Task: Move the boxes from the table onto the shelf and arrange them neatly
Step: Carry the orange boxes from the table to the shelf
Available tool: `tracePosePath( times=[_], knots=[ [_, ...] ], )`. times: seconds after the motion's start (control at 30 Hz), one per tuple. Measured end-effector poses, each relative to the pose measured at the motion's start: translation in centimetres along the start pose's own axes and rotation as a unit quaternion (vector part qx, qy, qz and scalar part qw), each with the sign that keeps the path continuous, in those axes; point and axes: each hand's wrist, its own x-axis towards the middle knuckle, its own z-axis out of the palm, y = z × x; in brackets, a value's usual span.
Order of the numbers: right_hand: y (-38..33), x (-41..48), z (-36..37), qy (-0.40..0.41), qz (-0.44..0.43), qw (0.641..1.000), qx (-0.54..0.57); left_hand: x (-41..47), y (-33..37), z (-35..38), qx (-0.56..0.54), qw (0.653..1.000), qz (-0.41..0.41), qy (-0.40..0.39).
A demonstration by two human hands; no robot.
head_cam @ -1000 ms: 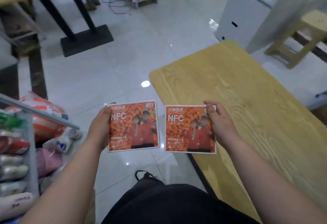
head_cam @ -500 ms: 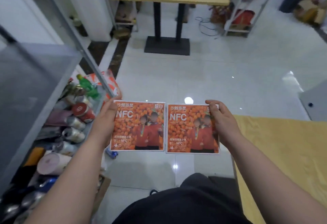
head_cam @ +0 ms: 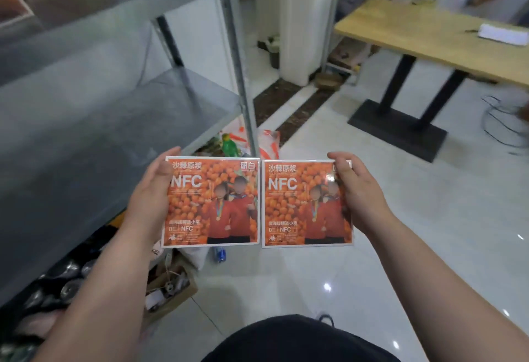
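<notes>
Grey metal shelf [head_cam: 94, 121] beside us: left hand [head_cam: 151, 193] grips one flat orange printed box [head_cam: 213, 201], right hand [head_cam: 357, 198] its twin [head_cam: 303, 204], neither shelved yet.

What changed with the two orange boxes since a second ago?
The person turned left to face the shelf, carrying both boxes along, and the boxes drew closer together. Unchanged: the left hand grips the left box, the right hand the right box.
</notes>
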Motion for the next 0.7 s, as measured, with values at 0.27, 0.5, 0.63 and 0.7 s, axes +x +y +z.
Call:
tracePosePath(
  times=[0.27,0.5,0.63,0.7],
  knots=[
    [-10.0,9.6,3.7,-0.133,-0.121,0.984,-0.003,-1.2,8.4,-0.7,-0.03,0.984,0.057,0.168],
    [-18.0,13.4,10.8,-0.248,-0.193,0.949,0.0,-1.0,13.6,-4.3,-0.076,0.953,0.102,0.275],
    [-22.2,14.1,14.6,-0.295,-0.213,0.93,0.054,0.1,15.6,-6.7,-0.083,0.941,0.147,0.293],
    [-23.8,14.4,16.1,-0.31,-0.226,0.921,0.068,0.7,16.2,-7.9,-0.074,0.942,0.17,0.278]
  ],
)
